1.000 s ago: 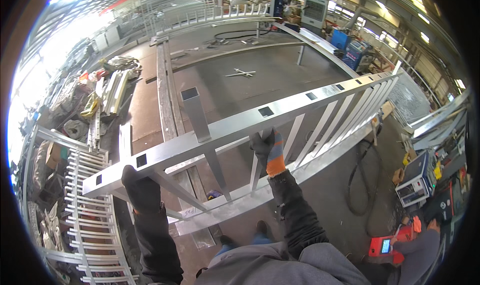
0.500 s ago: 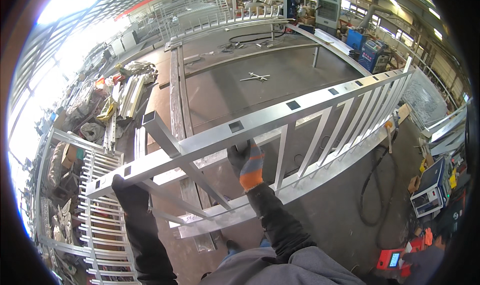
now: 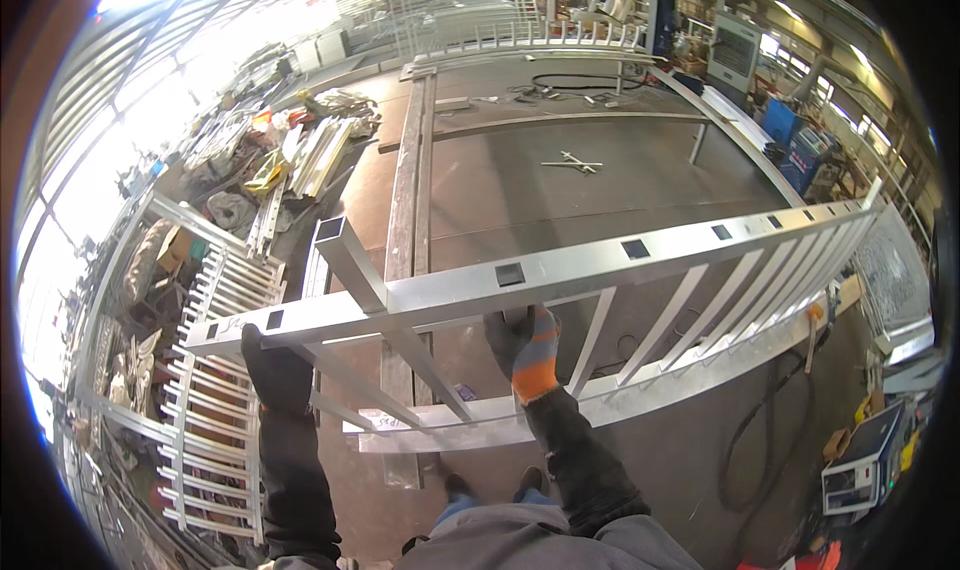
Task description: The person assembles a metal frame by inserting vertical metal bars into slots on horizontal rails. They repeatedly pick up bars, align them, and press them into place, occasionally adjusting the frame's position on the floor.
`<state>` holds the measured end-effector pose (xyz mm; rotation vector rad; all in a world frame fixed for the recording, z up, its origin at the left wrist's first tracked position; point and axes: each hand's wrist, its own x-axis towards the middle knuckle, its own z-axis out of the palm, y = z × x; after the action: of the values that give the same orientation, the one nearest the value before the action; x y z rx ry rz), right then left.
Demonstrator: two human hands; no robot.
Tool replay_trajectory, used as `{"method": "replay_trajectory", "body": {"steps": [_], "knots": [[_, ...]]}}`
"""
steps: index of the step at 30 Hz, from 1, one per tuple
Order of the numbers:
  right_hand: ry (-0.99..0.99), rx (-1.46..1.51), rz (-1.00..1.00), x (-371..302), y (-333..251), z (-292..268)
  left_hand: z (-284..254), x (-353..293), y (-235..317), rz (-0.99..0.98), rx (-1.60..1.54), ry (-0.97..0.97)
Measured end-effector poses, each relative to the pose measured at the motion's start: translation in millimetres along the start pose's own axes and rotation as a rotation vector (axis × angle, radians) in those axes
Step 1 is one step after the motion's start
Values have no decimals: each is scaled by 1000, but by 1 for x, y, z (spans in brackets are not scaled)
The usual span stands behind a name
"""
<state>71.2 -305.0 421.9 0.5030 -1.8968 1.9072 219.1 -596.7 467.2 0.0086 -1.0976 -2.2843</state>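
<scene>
A long silver metal railing panel [image 3: 440, 298] stretches across in front of me, from near left to far right. Its upper rail has a row of square holes, and slanting bars join it to a lower rail [image 3: 470, 432]. A short hollow square post [image 3: 352, 265] sticks up from the upper rail. My left hand [image 3: 276, 372], in a dark glove, is closed around that rail near its left end. Right of the post, my right hand [image 3: 528, 352], in a grey and orange glove, grips the rail from below; its fingertips are partly hidden.
Another barred railing [image 3: 215, 390] lies at the left, beside a scrap pile [image 3: 310, 160]. Long beams [image 3: 405, 190] run across the brown floor. A black hose [image 3: 735, 460] curls at right, near a boxed machine [image 3: 860, 460]. Thin strips [image 3: 572, 163] lie crossed farther off.
My view has turned left, so the surroundings sit farther right. Both hands keep their hold on the railing. A person at the lower right has mostly left view; my feet show more.
</scene>
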Motion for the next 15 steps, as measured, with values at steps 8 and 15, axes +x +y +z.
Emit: {"method": "replay_trajectory", "body": {"steps": [8,15], "knots": [[-167,49,10,-8,22,-7,-1,-76,-47,488,911,513],[-253,-64,123,0,-8,-27,141,-83,-153,405,835,-212]]}}
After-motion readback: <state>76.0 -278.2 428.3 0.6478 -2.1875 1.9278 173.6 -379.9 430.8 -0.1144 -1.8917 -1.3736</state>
